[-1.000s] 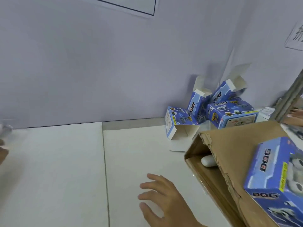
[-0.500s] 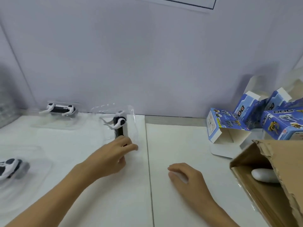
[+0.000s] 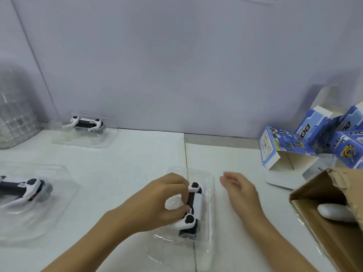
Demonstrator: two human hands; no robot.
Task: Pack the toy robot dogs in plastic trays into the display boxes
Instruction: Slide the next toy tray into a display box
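**Your left hand held the toy dog in its tray; the open box lay away to your right.**

Your left hand (image 3: 169, 201) gripped the toy robot dog (image 3: 191, 210), with the fingers curled over its black-and-white body, and the dog sat in its clear plastic tray (image 3: 209, 209) on the bench (image 3: 127, 158), right in front of you. The long axis of the dog ran away from you, nearly along the seam of the bench. Your right hand (image 3: 238, 188) was just beside the tray on its right side; the fingers were relaxed and it held nothing. The open display box (image 3: 275, 154) lay well apart, far and to the right, with its mouth turned toward you. I judge that the right hand, being nearer, should fetch the box, and that the tray must go in with its short end first.
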